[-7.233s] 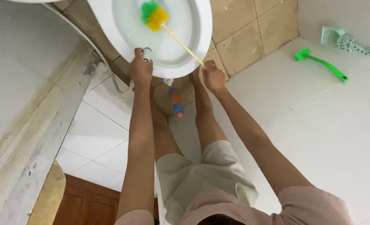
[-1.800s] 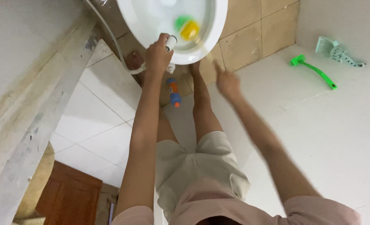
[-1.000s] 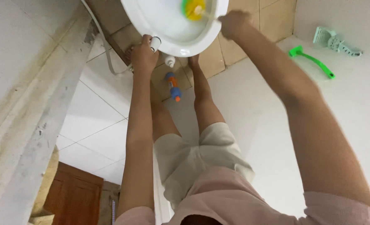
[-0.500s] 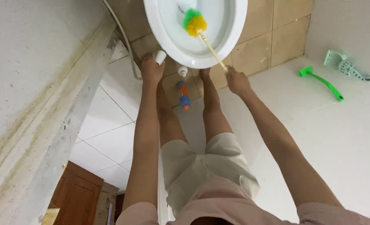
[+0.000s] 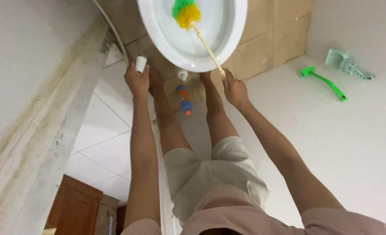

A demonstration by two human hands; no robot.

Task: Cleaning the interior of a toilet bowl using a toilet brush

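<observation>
Toilet bowl (image 5: 234, 30): brush (image 5: 185, 12) beyond right hand (image 5: 234, 89)

open white floor (image 5: 332, 143) right, wall (image 5: 23, 87) close left, bottle (image 5: 184, 100) between feet, toilet bowl (image 5: 241, 26) ahead

The toilet brush (image 5: 197, 29) has a green and yellow head on a pale cream stick. The toilet bowl (image 5: 238, 26) is white, as is the spray nozzle (image 5: 140, 63). A bottle (image 5: 184, 100) is orange and blue. Floor tiles (image 5: 354, 139) are white, the step tiles (image 5: 262, 48) tan. A bright green brush (image 5: 324, 82) lies by a mint green holder (image 5: 345, 63). The shorts (image 5: 214, 174) are beige.
</observation>
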